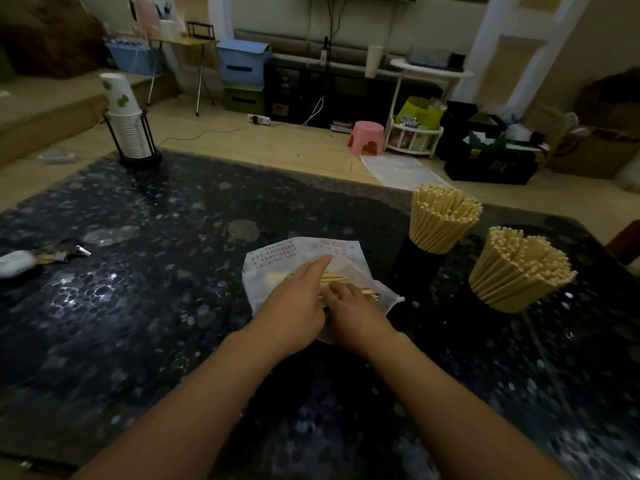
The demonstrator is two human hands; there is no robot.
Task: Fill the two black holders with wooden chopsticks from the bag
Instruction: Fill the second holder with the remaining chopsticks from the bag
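A white plastic bag (304, 252) with red print lies flat on the dark table, wooden chopsticks (334, 280) showing at its open mouth. My left hand (294, 303) lies on the bag with its fingers stretched out flat. My right hand (349, 311) is beside it at the bag's opening, fingers curled onto the chopsticks. To the right stand two black holders (420, 268) (465, 306), each packed with a fan of chopsticks (441, 218) (519, 268).
A stack of paper cups in a black rack (130, 133) stands at the table's far left. A white object and a small dark item (38, 259) lie at the left edge. Beyond the table are a pink stool (367, 137), boxes and shelves.
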